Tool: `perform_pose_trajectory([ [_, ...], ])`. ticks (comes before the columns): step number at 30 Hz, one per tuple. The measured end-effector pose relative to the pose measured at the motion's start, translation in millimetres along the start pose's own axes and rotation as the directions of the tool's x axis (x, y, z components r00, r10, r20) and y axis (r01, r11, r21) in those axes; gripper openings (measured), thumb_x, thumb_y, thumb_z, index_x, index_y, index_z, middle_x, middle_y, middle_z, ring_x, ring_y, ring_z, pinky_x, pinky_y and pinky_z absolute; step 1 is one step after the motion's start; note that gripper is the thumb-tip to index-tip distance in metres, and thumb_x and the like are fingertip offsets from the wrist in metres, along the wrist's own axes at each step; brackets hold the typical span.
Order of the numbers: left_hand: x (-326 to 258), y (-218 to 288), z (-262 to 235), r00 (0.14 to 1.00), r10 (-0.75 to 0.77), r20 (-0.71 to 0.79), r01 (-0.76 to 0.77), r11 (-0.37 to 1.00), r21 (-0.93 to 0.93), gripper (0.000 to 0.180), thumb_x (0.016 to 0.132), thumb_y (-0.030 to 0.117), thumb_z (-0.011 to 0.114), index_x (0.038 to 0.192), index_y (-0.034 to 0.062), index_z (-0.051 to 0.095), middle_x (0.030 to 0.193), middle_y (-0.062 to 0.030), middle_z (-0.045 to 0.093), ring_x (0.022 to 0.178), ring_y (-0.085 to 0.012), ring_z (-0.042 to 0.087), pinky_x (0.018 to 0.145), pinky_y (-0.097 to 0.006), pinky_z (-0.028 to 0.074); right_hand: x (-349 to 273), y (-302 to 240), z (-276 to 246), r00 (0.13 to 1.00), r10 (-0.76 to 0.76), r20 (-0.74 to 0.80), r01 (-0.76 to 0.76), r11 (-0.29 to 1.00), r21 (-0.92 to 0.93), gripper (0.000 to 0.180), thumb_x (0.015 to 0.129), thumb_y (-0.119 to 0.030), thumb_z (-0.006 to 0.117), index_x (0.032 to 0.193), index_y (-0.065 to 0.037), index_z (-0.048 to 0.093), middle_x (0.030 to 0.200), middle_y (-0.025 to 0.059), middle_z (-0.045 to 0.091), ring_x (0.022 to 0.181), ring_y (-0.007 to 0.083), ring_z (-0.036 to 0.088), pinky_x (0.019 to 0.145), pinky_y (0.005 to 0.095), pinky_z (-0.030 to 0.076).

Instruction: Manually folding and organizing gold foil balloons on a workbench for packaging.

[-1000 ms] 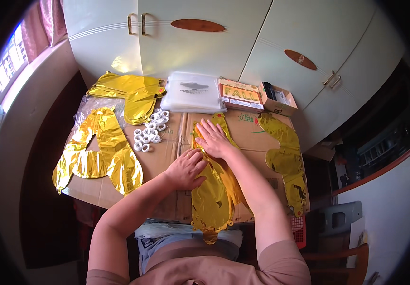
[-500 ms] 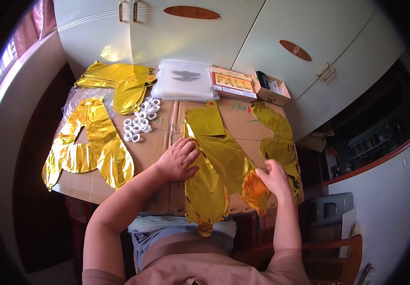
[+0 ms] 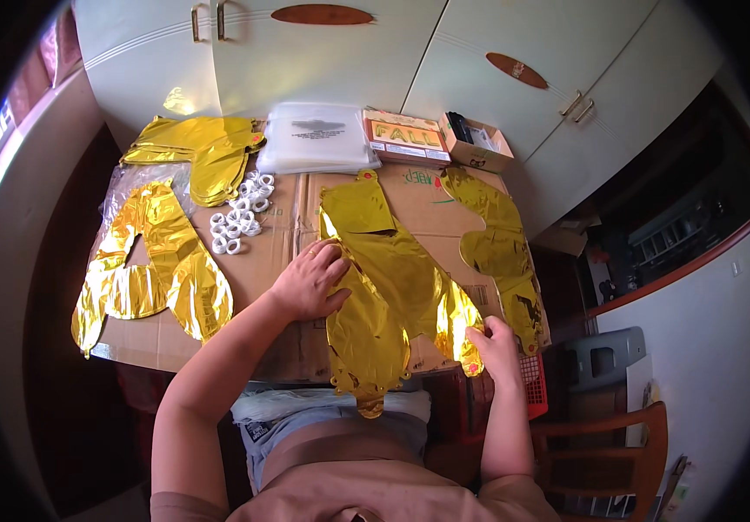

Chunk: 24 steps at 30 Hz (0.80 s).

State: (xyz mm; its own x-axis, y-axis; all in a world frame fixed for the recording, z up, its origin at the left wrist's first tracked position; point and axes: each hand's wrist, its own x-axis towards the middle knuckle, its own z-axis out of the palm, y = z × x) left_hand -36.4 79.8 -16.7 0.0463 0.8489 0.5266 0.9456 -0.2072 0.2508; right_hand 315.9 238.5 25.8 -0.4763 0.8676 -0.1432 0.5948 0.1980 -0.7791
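Gold foil balloon (image 3: 392, 287) lies flat mid-surface, tail over the near edge | cardboard-covered surface (image 3: 262, 270) beneath | your left hand (image 3: 310, 283) presses open-palmed on its left edge | your right hand (image 3: 496, 344) pinches its right lobe | white rings (image 3: 240, 217) beyond.

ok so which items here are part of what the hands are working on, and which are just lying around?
In hand:
- gold foil balloon at centre, flat on the cardboard
- left hand pressing its edge
- right hand holding its lower right lobe

Lying about:
- other gold balloons
- white rings
- clear bags
- small open box
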Motion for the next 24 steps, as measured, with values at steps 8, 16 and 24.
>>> perform_pose_trajectory([
  [8,-4.7,-5.1,6.0,1.0,0.007,0.004,-0.008,1.0,0.025,0.053,0.081,0.033,0.071,0.121,0.001,0.056,0.116,-0.0185,0.054,0.118,-0.0386,0.051,0.109,-0.048,0.038,-34.0,-79.7,51.6,0.797,-0.604,0.003,0.6,0.792,0.113,0.016,0.084,-0.008,0.074,0.091,0.001,0.062,0.115,0.0152,0.065,0.101,0.0255,0.065,0.088,0.0338,0.052],
  [16,-2.1,-3.5,6.4,0.998,0.027,-0.062,-0.025,0.999,0.031,0.048,0.079,0.03,0.073,0.116,0.0024,0.059,0.115,-0.0191,0.056,0.12,-0.0395,0.053,0.108,-0.049,0.04,-46.5,-94.6,122.8,0.659,-0.725,0.202,0.751,0.651,-0.113,0.015,0.08,-0.011,0.075,0.082,-0.005,0.061,0.113,0.0148,0.065,0.104,0.0348,0.063,0.094,0.0433,0.049],
  [24,-0.9,-2.0,0.5,1.0,-0.004,-0.024,0.005,1.0,0.028,0.049,0.086,0.038,0.068,0.119,0.0027,0.06,0.11,-0.0165,0.058,0.112,-0.0365,0.055,0.106,-0.048,0.04,-41.5,-86.4,140.4,0.664,-0.708,0.241,0.746,0.652,-0.137,0.018,0.08,-0.014,0.076,0.084,-0.005,0.061,0.11,0.0142,0.065,0.101,0.0343,0.063,0.093,0.0442,0.048],
])
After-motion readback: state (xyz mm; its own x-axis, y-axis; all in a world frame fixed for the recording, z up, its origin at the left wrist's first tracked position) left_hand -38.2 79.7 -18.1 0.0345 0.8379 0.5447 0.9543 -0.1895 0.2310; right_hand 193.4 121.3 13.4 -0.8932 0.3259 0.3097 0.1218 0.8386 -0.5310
